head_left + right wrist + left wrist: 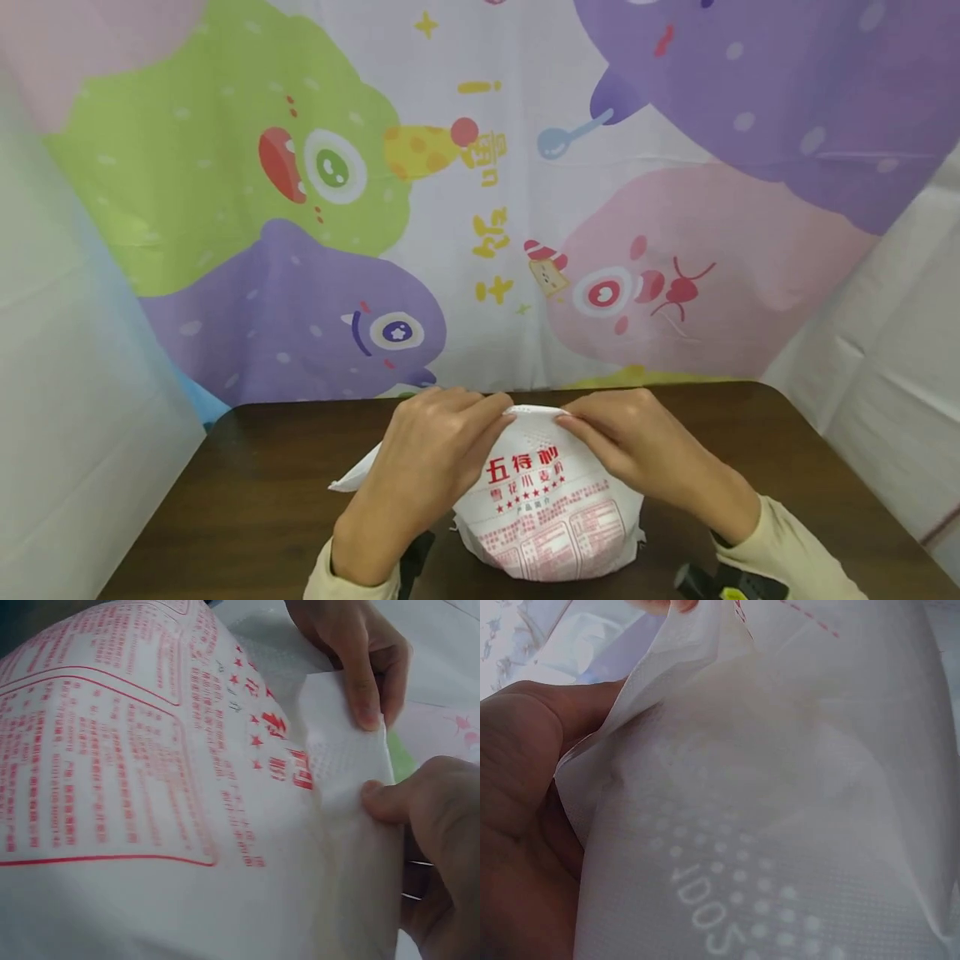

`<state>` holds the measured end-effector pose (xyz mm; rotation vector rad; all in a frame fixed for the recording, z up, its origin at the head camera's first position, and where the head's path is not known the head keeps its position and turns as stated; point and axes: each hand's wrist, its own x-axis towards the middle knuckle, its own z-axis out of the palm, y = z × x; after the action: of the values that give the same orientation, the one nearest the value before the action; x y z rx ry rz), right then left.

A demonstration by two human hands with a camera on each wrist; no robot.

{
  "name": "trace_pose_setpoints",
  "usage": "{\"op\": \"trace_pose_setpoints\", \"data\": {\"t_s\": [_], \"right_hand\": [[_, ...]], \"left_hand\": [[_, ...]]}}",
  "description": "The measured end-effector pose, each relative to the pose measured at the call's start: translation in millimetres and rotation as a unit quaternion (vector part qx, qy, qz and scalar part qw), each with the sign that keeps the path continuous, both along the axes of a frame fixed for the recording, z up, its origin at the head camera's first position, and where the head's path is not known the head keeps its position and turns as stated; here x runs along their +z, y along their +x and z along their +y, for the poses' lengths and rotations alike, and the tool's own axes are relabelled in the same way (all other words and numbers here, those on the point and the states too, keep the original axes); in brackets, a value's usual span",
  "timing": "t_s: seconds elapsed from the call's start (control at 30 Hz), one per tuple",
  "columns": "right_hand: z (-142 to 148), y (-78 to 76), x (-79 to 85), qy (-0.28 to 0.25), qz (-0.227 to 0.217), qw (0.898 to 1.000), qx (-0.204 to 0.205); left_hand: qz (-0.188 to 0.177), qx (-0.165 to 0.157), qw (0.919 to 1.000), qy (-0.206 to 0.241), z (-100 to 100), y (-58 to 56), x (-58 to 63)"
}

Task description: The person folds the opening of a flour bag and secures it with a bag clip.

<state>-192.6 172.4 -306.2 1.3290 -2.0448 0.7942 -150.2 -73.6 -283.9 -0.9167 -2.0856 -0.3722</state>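
A white flour bag (551,508) with red Chinese print stands near the front of the table. My left hand (435,458) pinches its folded top edge between thumb and fingers. A short way along the same edge, my right hand (645,446) pinches it too, thumb on the printed side. In the right wrist view both thumbs press on the flattened white top of the bag (349,757). The left wrist view has the bag's white side (780,825) up close, with raised dots and embossed marks. A loose white flap (356,473) sticks out beyond the left hand.
The dark wooden table (247,500) extends to both sides of the bag. Behind it hangs a cloth (517,350) printed with cartoon creatures. White sheets (67,333) hang at left and right. Dark wrist-worn devices (731,583) sit at both cuffs.
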Motion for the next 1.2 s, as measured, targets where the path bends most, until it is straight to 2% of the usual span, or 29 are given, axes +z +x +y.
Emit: {"op": "trace_pose_setpoints", "data": {"t_s": [0.1,0.27,0.37,0.6,0.77,1.0,1.2], "right_hand": [[1,1.9,-1.6,-0.007,-0.020,1.000,-0.007],[5,4.9,0.9,-0.023,-0.116,0.993,-0.007],[8,5.2,2.0,-0.034,-0.146,0.989,-0.013],[6,7.9,-6.1,-0.065,-0.117,0.991,-0.026],[10,9.7,-10.1,-0.073,-0.139,0.988,-0.014],[15,10.2,-12.0,-0.079,-0.173,0.982,-0.017],[15,10.6,-13.8,-0.087,-0.178,0.980,-0.014]], "left_hand": [[-0.001,-0.002,1.0000,-0.002,-2,-0.3,0.2],[0.004,-0.001,1.0000,-0.002,-4,-0.1,0.7],[0.007,0.000,1.0000,0.000,-5,0.5,2.0],[0.004,0.001,1.0000,-0.009,-4,0.7,3.0],[0.002,0.003,0.9999,-0.011,-5,0.9,2.8],[-0.006,-0.001,0.9999,-0.010,-4,-0.4,2.8],[-0.016,-0.007,0.9998,-0.007,-6,-1.3,1.6]]}}
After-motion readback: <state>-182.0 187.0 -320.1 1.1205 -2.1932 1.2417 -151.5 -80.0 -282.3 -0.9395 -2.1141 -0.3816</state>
